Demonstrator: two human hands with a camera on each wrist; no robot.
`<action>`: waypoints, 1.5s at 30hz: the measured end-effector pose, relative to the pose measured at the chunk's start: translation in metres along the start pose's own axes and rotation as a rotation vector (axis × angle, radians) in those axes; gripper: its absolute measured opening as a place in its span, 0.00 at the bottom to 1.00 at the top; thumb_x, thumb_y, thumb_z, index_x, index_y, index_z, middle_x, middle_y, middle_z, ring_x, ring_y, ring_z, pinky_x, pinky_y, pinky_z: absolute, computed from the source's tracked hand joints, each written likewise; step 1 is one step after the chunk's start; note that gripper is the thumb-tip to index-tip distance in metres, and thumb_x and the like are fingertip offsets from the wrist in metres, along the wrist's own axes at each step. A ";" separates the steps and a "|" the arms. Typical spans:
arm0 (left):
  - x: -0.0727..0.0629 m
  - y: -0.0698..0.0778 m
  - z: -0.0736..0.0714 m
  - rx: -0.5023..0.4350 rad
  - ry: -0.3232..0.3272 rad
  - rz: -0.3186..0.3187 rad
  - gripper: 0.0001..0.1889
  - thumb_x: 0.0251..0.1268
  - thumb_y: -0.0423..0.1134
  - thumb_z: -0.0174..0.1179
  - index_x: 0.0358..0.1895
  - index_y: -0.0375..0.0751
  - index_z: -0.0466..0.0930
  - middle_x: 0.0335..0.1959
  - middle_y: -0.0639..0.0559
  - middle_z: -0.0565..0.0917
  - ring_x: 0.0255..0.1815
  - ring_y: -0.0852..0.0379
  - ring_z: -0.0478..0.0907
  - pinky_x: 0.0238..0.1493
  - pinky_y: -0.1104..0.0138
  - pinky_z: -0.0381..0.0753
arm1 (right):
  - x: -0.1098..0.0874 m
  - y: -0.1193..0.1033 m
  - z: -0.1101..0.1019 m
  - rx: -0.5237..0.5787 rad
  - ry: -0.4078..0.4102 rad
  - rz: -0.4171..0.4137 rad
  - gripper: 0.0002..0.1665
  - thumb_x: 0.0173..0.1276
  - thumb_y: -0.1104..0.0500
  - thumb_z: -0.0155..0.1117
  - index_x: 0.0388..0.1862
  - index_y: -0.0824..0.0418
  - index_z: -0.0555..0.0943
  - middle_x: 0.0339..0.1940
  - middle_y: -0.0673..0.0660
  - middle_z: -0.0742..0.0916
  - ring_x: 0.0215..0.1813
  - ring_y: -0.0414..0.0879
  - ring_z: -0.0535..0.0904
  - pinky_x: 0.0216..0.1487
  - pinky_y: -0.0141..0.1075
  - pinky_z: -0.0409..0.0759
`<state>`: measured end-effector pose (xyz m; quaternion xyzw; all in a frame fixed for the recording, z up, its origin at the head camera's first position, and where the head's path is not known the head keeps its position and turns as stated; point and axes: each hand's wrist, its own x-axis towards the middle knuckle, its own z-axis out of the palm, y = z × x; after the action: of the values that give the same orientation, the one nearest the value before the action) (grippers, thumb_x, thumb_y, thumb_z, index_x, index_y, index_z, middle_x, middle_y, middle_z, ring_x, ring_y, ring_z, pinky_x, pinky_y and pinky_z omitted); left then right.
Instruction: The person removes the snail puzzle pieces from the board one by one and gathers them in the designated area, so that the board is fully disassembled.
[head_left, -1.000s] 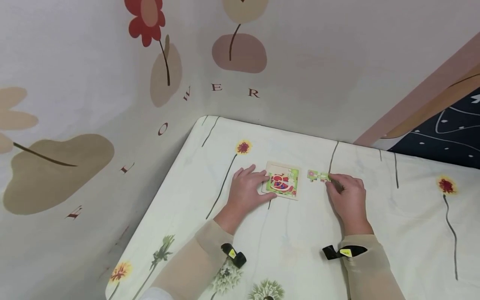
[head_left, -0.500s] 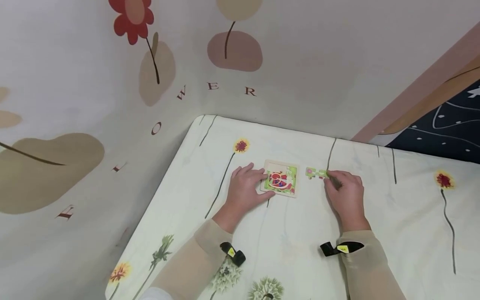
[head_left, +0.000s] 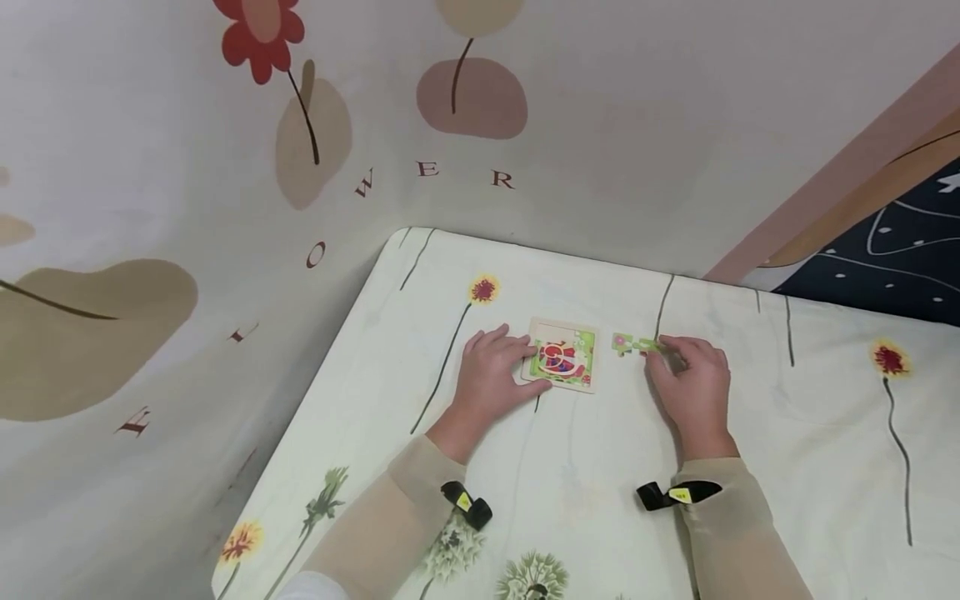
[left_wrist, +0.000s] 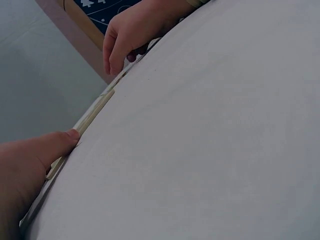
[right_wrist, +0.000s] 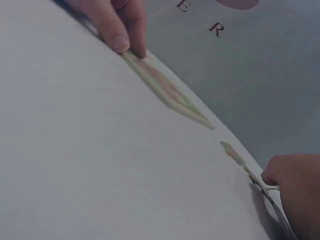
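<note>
A small square wooden puzzle board (head_left: 564,357) lies flat, showing a red-and-blue figure on green, with bare wood along the upper left. My left hand (head_left: 489,375) holds its left side, the thumb along the near edge and fingertips over the left rim. In the right wrist view, that hand's thumb and finger pinch the board's corner. To the right lie loose green jigsaw pieces; the leftmost piece (head_left: 622,343) has a pink flower. My right hand (head_left: 693,387) pinches the jigsaw piece (head_left: 643,345) beside it between thumb and index finger. The hand partly covers this piece.
The table (head_left: 585,467) wears a white cloth printed with flowers and stems. Pale fabric walls (head_left: 600,167) with flower shapes and letters rise behind and at left. A dark patterned panel (head_left: 892,258) shows at the back right.
My right thumb and index finger have shifted slightly and spread a little at the jigsaw piece. My left hand stays on the board. The head view has tilted slightly.
</note>
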<state>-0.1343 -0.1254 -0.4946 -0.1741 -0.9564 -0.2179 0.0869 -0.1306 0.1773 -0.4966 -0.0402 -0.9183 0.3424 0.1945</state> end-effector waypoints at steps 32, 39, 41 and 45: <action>0.004 0.002 -0.002 0.011 -0.026 -0.005 0.32 0.56 0.68 0.77 0.59 0.54 0.90 0.65 0.56 0.86 0.77 0.47 0.72 0.77 0.43 0.63 | 0.002 -0.073 0.052 -0.181 -0.239 0.039 0.27 0.74 0.42 0.69 0.55 0.64 0.85 0.62 0.68 0.79 0.70 0.69 0.63 0.68 0.69 0.54; 0.002 0.004 -0.005 0.002 -0.028 -0.008 0.32 0.56 0.67 0.77 0.59 0.54 0.90 0.64 0.56 0.86 0.76 0.47 0.73 0.77 0.43 0.64 | 0.000 -0.077 0.050 -0.177 -0.254 0.057 0.25 0.75 0.43 0.69 0.52 0.63 0.86 0.62 0.66 0.80 0.71 0.68 0.63 0.69 0.69 0.53; 0.002 0.004 -0.006 -0.004 -0.028 -0.009 0.32 0.55 0.67 0.77 0.59 0.53 0.91 0.64 0.56 0.87 0.76 0.46 0.73 0.77 0.43 0.64 | 0.000 -0.079 0.050 -0.187 -0.254 0.059 0.25 0.75 0.43 0.69 0.53 0.64 0.87 0.62 0.66 0.80 0.70 0.68 0.64 0.69 0.68 0.54; 0.002 0.004 -0.007 -0.005 -0.024 -0.009 0.32 0.55 0.67 0.78 0.59 0.53 0.90 0.64 0.55 0.87 0.76 0.46 0.73 0.77 0.43 0.64 | 0.000 -0.080 0.049 -0.203 -0.242 0.057 0.26 0.74 0.43 0.70 0.55 0.64 0.86 0.61 0.66 0.81 0.68 0.68 0.65 0.68 0.68 0.55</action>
<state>-0.1343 -0.1242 -0.4863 -0.1727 -0.9576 -0.2187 0.0738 -0.1447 0.0860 -0.4787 -0.0442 -0.9634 0.2554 0.0677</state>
